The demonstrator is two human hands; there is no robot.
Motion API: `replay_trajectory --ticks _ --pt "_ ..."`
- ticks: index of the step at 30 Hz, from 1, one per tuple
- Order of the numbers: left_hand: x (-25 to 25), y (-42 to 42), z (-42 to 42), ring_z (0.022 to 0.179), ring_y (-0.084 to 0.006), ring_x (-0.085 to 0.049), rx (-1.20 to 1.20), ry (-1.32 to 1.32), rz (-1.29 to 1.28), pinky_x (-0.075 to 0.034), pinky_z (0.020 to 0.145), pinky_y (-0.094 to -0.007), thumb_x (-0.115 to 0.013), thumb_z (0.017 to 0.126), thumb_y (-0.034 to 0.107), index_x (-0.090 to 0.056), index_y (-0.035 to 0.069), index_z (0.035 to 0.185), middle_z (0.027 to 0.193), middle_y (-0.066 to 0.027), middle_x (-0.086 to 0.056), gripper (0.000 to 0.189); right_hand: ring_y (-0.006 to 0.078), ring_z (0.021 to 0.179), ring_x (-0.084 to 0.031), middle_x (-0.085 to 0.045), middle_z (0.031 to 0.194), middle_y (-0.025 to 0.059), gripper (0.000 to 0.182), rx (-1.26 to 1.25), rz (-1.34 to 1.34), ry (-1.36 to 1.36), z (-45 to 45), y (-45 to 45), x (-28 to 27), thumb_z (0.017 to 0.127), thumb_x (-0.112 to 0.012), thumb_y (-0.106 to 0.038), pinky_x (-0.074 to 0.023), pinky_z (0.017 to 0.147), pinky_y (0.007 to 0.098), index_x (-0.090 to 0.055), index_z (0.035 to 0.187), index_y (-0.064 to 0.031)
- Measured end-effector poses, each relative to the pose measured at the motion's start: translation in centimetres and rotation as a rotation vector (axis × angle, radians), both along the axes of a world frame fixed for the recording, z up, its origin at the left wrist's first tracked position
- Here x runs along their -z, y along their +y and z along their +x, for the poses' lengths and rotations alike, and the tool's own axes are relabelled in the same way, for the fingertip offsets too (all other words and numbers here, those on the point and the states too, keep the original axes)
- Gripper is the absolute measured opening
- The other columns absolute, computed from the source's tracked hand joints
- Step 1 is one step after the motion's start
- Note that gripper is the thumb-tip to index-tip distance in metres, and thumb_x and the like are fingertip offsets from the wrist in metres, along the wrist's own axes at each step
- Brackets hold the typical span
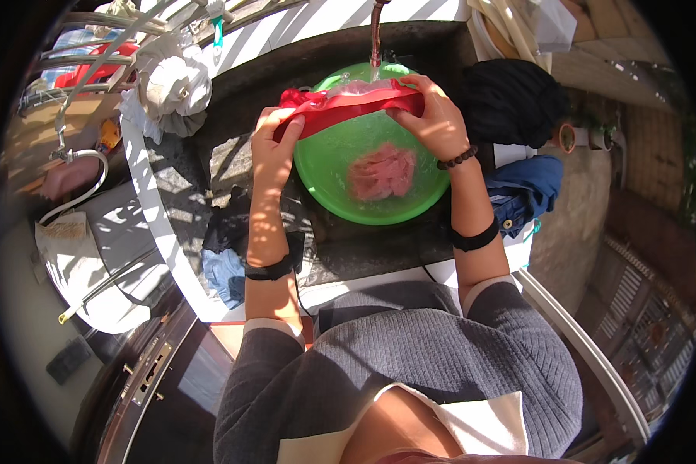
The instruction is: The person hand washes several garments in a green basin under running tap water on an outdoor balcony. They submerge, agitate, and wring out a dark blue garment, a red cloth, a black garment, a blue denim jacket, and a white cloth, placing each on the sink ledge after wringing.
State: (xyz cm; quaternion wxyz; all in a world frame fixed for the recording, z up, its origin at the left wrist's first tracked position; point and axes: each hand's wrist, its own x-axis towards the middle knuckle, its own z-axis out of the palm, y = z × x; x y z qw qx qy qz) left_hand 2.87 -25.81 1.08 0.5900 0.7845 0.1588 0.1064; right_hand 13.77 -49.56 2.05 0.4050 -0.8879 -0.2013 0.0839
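Note:
A red fabric item point(348, 113) is stretched between my two hands over a green plastic basin point(377, 217). My left hand point(272, 142) pinches its left end between thumb and fingers. At the other end, my right hand point(435, 119) grips it, thumb below and fingers above. Water runs from a copper-coloured faucet point(376, 35) behind the fabric, which hides part of the basin. Clear water partly fills the basin, and a crumpled pink cloth point(383, 172) lies in it. The exact kind of the red item cannot be told.
The basin stands in a dark stone sink with a white ledge point(156, 232). Black cloth point(513, 101) and blue denim point(525, 188) lie along the right side. Whitish cloth point(174, 81) is bunched at the left corner. Black and light-blue cloths point(223, 269) lie near my left forearm.

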Motion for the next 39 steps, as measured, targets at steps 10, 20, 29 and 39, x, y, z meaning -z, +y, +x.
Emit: replay_trajectory --ticks 10,20,29,39 --pt "16.9 -4.3 -4.3 0.093 -0.0294 -0.056 0.333 0.545 0.872 -0.048 0.080 -0.0395 -0.051 0.084 0.018 -0.064 0.018 0.102 0.104 -0.0094 -0.054 0.023 0.0286 0.121 -0.043 -0.051 0.123 0.0089 0.039 -0.424 -0.845 -0.222 -6.8 1.5 21.0 0.080 -0.056 -0.018 -0.0287 0.100 0.0575 -0.056 0.118 -0.0235" --pt "11.0 -0.3 -3.6 0.082 -0.0151 -0.061 -0.153 0.359 -0.480 -0.049 0.072 -0.0280 -0.058 0.087 0.012 -0.063 -0.003 0.101 0.089 -0.0065 -0.065 0.021 0.0208 0.074 -0.064 -0.067 0.078 0.0080 0.027 0.038 -0.140 0.509 -0.5 -2.9 16.5 0.075 -0.066 -0.028 -0.0493 0.069 0.0289 -0.068 0.088 -0.0046" --pt "3.1 1.8 -2.1 0.087 -0.0178 -0.063 -0.311 0.233 -0.856 -0.053 0.073 -0.0309 -0.050 0.088 0.013 -0.059 -0.001 0.104 0.098 -0.0099 -0.064 0.023 0.0091 0.062 -0.055 -0.063 0.075 0.0019 0.026 0.263 0.637 0.960 -0.2 -3.2 5.0 0.086 -0.060 -0.025 -0.0435 0.059 0.0216 -0.066 0.086 -0.0004" --pt "2.1 2.2 -2.3 0.086 -0.0137 -0.060 -0.254 0.181 -0.721 -0.049 0.078 -0.0267 -0.053 0.088 0.013 -0.058 0.001 0.103 0.095 -0.0080 -0.063 0.021 0.0089 0.073 -0.058 -0.064 0.082 0.0031 0.020 -0.069 0.429 0.913 0.0 -4.0 1.7 0.083 -0.065 -0.017 -0.0470 0.066 0.0217 -0.063 0.093 -0.0001"
